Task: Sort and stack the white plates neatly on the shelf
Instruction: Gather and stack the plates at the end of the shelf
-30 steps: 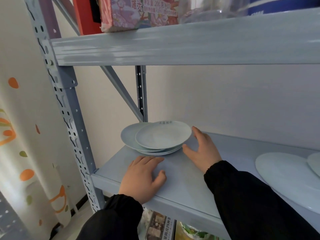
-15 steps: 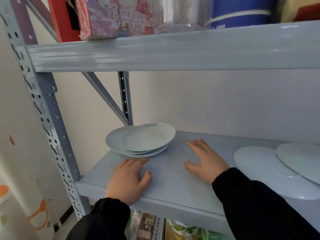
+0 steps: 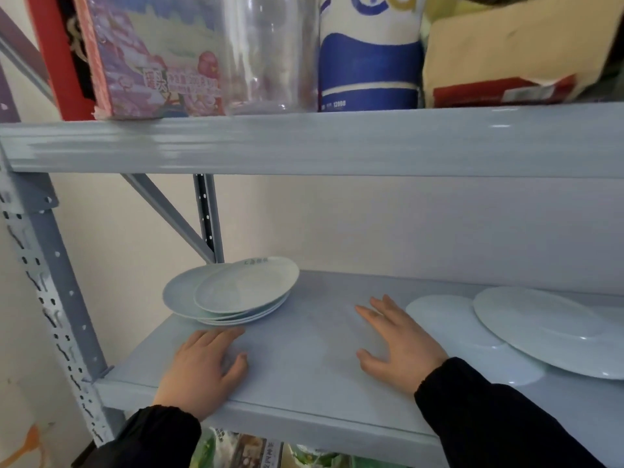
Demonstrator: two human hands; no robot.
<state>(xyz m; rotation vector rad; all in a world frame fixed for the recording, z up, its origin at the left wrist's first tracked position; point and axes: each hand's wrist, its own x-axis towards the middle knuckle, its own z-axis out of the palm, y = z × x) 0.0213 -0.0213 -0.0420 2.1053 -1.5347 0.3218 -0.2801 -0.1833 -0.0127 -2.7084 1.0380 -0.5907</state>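
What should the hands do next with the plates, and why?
Probably the right hand should reach for the top big plate: it lies askew over the lower big plate, beside that hand. The left hand also rests flat on the shelf, empty.

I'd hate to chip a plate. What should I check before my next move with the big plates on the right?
1. Hands free: left hand and right hand lie flat on the shelf, holding nothing: ok.
2. Alignment of small plate stack: top plate sits offset: not ok.
3. Stacking on the right: upper large plate only overlaps lower large plate: not ok.
4. Bare shelf between the groups: ok.
5. More plates beyond the right edge: cannot tell.
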